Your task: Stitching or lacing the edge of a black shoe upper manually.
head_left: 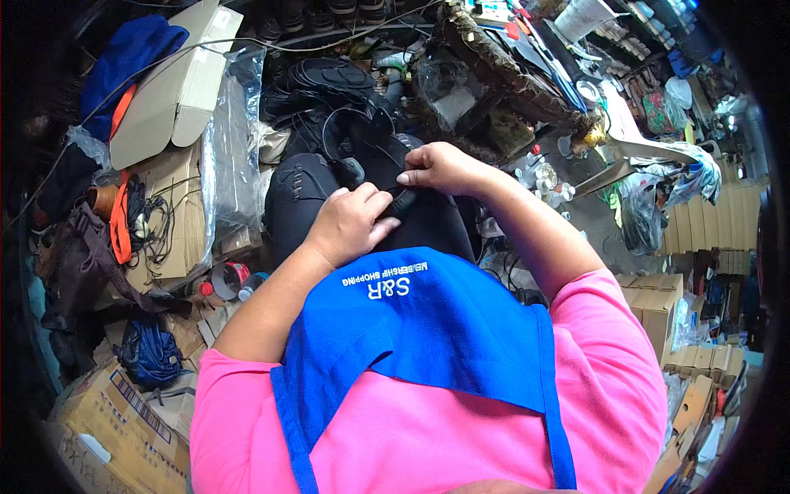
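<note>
Black material, shaped as a small curved piece [401, 202], sits over the black-trousered lap [440, 235]. From the bare left hand [350, 218], the nearer one, its fingers and thumb curled around it, it lies toward two o'clock, long axis seemingly eight to two. From the bare right hand [444, 169] it lies toward eight; thumb and forefinger nearly meet, though any grip is hidden. Around: a flapped brown cardboard box [169, 103] at ten, whitish plastic bottles [545, 177] at three, brown cartons [650, 317] at four.
</note>
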Available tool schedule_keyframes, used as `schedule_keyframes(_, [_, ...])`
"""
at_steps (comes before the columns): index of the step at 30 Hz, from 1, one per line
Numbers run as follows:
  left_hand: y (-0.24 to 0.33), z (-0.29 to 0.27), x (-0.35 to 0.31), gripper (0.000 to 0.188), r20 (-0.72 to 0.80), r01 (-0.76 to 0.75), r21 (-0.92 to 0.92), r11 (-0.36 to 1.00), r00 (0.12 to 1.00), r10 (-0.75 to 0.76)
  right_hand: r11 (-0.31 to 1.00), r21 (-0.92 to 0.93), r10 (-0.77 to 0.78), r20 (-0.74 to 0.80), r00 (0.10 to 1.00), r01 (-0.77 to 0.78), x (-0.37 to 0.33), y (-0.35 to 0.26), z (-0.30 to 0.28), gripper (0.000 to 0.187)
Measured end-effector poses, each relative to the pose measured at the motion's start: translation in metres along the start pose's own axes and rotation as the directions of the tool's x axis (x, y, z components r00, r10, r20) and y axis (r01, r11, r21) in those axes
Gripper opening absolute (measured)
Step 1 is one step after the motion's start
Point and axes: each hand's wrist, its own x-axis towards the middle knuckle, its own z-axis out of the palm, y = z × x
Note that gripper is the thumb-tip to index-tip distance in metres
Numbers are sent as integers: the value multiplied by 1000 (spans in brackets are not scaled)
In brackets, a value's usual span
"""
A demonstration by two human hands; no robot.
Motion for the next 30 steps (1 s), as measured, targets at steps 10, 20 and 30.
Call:
schedule_keyframes(10, [1, 3, -6, 27, -3, -33, 82, 996, 999, 33, 995, -98, -37, -237, 971, 14, -26, -13, 11, 35])
schedule_keyframes(20, [4, -5, -5, 28, 54, -40, 68, 997, 998, 36, 988, 10, -155, -61, 986, 156, -49, 1, 6, 36])
schedule_keyframes(30, [-43, -27, 46, 19, 103, 218, -366, 905, 976, -193, 975, 93, -167, -296, 941, 202, -60, -16, -9, 14])
